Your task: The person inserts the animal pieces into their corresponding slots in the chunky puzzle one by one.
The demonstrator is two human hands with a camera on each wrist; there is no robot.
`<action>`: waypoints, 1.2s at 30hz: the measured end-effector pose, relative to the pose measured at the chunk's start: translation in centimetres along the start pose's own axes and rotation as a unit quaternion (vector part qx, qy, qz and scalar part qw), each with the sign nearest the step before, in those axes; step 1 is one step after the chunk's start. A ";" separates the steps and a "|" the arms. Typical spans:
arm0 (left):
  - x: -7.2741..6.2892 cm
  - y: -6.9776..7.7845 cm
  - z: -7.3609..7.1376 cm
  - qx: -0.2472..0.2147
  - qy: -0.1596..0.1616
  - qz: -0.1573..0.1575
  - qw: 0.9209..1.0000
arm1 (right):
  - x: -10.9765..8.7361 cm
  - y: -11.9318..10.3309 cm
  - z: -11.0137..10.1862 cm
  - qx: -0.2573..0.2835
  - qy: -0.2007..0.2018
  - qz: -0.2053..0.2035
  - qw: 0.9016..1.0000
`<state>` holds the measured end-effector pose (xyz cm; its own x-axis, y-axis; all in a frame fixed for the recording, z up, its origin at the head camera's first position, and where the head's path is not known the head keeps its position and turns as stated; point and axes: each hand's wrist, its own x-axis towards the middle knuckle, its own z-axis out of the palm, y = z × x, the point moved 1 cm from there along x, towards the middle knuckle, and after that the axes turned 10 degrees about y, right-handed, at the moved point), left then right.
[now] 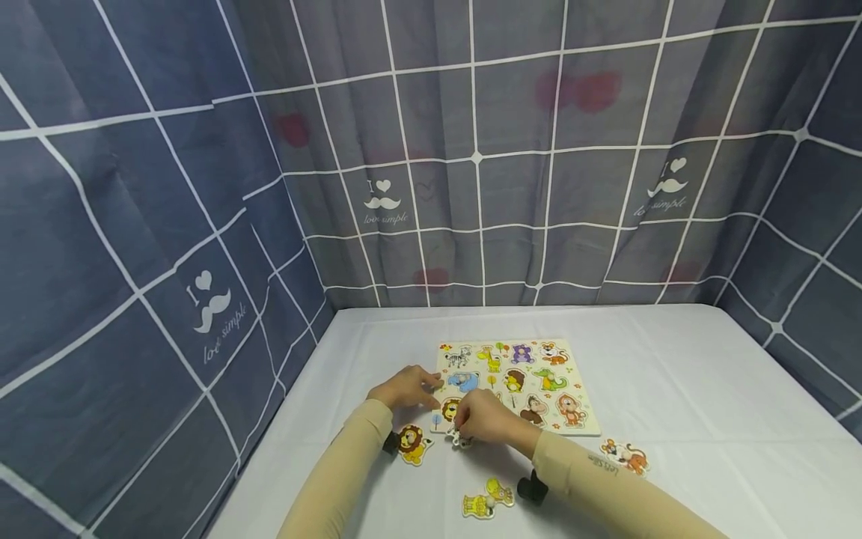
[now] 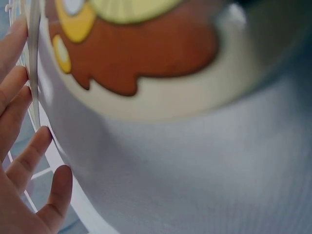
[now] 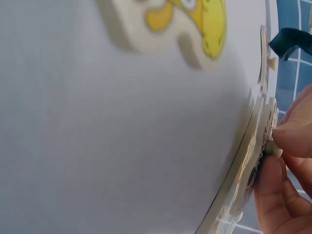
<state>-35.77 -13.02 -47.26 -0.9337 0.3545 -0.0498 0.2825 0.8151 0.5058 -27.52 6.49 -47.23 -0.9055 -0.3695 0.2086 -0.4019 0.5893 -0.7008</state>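
A wooden puzzle board (image 1: 591, 429) printed with cartoon animals lies on the white table. At its left edge my left hand (image 1: 409, 387) rests with fingers spread, and in the left wrist view the fingertips (image 2: 41, 136) are right at the edge. Over the lower left of the board, my right hand (image 1: 486, 416) pinches the small knob (image 3: 274, 149) of a black-and-white puzzle piece (image 1: 460, 439). That piece overlaps the board's front edge near the printed lion; its animal is mostly hidden by the fingers. A lion piece (image 1: 414, 445) lies just below the left hand.
A yellow giraffe piece (image 1: 488, 500) lies in front, between the forearms. Off the board's right front corner is an orange tiger piece (image 1: 625, 457), beside the right sleeve. Grey checked curtains (image 1: 512, 195) stand behind and along both sides of the table (image 1: 646, 359).
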 end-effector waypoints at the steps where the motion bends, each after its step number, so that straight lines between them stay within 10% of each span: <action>1: 0.0 0.0 0.0 0.002 0.000 0.000 1.000 | 0.1 0.1 0.0 -0.002 0.003 -0.001 1.000; 36: -0.3 0.3 0.1 0.005 0.002 -0.018 1.000 | 4.0 2.2 -3.4 0.002 0.048 0.026 0.999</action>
<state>-35.39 -12.89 -47.16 -0.9443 0.3227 -0.0643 0.2506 0.8320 0.4950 -32.49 8.69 -45.62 -0.9340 -0.2683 0.2358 -0.3538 0.6031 -0.7150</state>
